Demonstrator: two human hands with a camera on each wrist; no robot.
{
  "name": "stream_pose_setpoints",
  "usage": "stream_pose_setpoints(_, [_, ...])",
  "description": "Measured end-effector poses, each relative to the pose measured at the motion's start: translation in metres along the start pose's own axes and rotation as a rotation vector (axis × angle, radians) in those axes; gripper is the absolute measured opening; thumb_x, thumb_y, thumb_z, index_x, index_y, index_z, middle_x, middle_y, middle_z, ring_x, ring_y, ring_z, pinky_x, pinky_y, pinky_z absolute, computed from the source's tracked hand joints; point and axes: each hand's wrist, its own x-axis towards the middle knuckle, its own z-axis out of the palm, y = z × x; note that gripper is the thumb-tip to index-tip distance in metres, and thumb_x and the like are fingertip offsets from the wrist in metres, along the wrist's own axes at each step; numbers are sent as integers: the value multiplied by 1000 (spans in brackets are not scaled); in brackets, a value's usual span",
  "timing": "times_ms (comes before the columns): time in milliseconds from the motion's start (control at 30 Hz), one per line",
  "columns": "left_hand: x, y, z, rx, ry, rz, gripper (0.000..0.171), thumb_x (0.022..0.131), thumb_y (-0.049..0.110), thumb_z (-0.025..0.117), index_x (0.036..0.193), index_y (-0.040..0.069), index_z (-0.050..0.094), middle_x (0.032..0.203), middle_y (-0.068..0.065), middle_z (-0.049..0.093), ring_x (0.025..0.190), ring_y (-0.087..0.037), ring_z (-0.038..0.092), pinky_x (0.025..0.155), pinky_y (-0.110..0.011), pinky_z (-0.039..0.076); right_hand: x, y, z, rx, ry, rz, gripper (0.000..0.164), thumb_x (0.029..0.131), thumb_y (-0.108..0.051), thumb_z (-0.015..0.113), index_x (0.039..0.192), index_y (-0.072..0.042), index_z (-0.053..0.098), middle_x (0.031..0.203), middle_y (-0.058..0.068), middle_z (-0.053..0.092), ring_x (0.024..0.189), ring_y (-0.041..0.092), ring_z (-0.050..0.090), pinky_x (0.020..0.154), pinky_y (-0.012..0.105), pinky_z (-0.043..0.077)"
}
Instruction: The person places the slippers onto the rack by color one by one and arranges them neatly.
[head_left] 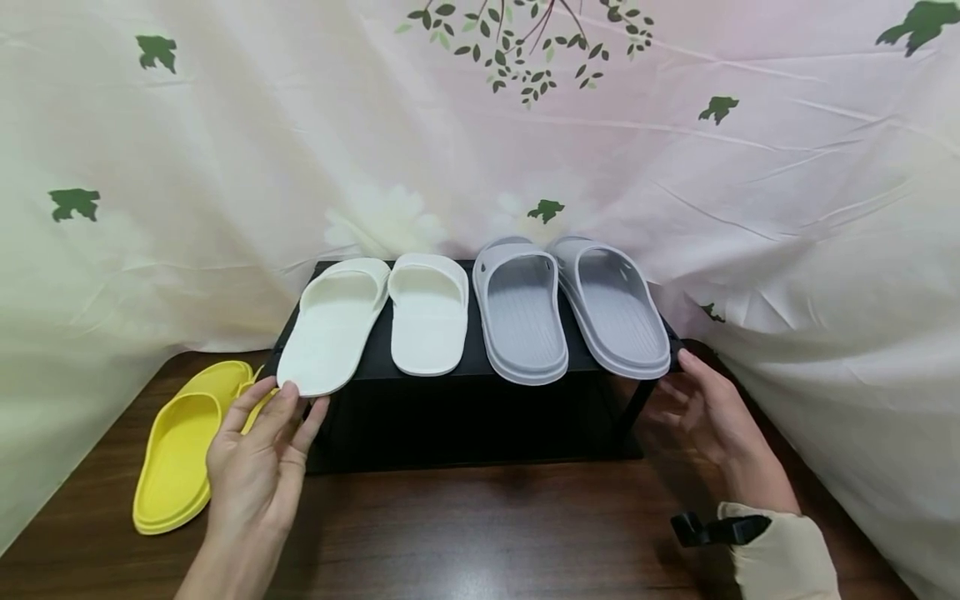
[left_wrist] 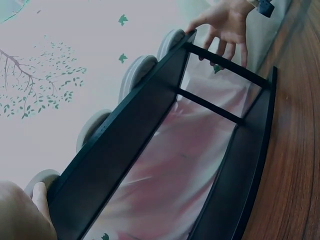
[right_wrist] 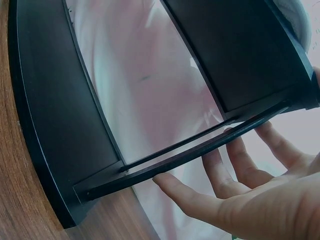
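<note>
Left hand (head_left: pixel 258 462), fingers loosely bent, meets the leftmost white slipper's (head_left: pixel 330 329) near end, grip unclear; right hand (head_left: pixel 712 412), fingers spread, touches the black rack (head_left: pixel 377 354), whose long axis spans between both.

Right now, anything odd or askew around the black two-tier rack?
Slightly: the leftmost white open-heeled slipper juts farther forward than its white mate, seemingly over the front edge of the rack. A yellow open-heeled slipper sits at left on brown wood, not shelved.
</note>
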Motion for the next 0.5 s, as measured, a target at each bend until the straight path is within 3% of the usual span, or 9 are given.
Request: stream_pose_setpoints(500, [0,0,0,9,-24,-12,30,79,-8,67,104,5,57,115,-7,50,85,-19,63,78,-39,57,-1,0,-1,-4,-5,-7,27,102,-28,37,101,-23,63,98,-9,69,96,10,61,80,43,53])
